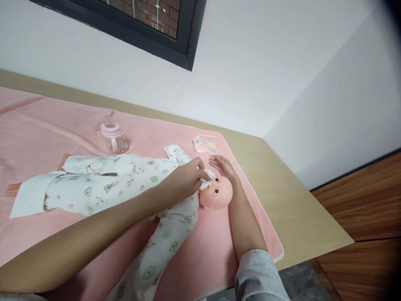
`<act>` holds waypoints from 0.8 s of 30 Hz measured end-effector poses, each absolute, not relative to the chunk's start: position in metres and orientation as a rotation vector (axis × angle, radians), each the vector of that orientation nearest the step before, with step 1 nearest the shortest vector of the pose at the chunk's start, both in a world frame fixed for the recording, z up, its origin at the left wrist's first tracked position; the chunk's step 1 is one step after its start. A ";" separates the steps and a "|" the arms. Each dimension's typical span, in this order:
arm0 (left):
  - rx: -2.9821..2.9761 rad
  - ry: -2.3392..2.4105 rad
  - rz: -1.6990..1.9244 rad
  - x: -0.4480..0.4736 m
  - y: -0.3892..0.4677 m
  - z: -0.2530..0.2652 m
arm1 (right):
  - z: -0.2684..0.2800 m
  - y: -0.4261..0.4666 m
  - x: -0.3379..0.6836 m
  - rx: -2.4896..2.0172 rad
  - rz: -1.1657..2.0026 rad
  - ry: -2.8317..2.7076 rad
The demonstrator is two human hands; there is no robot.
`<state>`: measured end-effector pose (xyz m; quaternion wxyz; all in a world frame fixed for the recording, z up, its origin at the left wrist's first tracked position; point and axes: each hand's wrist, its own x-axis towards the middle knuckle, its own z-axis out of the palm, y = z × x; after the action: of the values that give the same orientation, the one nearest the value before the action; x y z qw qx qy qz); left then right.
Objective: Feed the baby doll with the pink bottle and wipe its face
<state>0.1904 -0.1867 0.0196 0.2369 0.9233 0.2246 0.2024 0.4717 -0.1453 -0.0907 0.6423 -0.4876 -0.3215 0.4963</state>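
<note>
A baby doll (219, 198) in white pyjamas (125, 184) printed with green and pink animals lies on its back, head to the right. My left hand (188, 175) pinches a white tissue (206, 179) and presses it to the doll's face around the mouth. Both dark eyes stay uncovered. On the far side of the doll's head, my right hand (223, 166) rests with its fingers stretched out and nothing in them. Its wrist lies along the crown of the head.
Under the doll spreads a pink blanket (200, 251) on a wooden tabletop (297, 217). A pink-capped baby bottle (114, 136) stands beyond the doll's legs. Near the blanket's far corner lies a small plastic packet (204, 145). A white wall (238, 75) and a window (175, 46) border the far side.
</note>
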 end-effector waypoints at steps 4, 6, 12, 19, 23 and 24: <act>2.547 0.645 0.548 0.192 -0.186 0.019 | -0.092 -0.145 0.473 -1.105 1.128 -0.749; 2.570 0.651 0.540 0.192 -0.185 0.018 | -0.092 -0.145 0.473 -1.108 1.130 -0.748; 2.549 0.620 0.577 0.189 -0.186 0.022 | -0.089 -0.145 0.471 -1.123 1.134 -0.739; 2.425 0.658 0.647 0.177 -0.184 0.040 | -0.089 -0.145 0.470 -1.129 1.135 -0.728; 2.424 0.705 0.663 0.175 -0.181 0.043 | -0.088 -0.146 0.470 -1.125 1.132 -0.729; 2.414 0.703 0.660 0.175 -0.181 0.042 | -0.088 -0.146 0.470 -1.127 1.131 -0.731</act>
<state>0.1746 -0.1809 0.0420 0.2677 0.8947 0.2607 0.2447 0.4699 -0.1460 -0.0884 0.6386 -0.4937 -0.3205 0.4958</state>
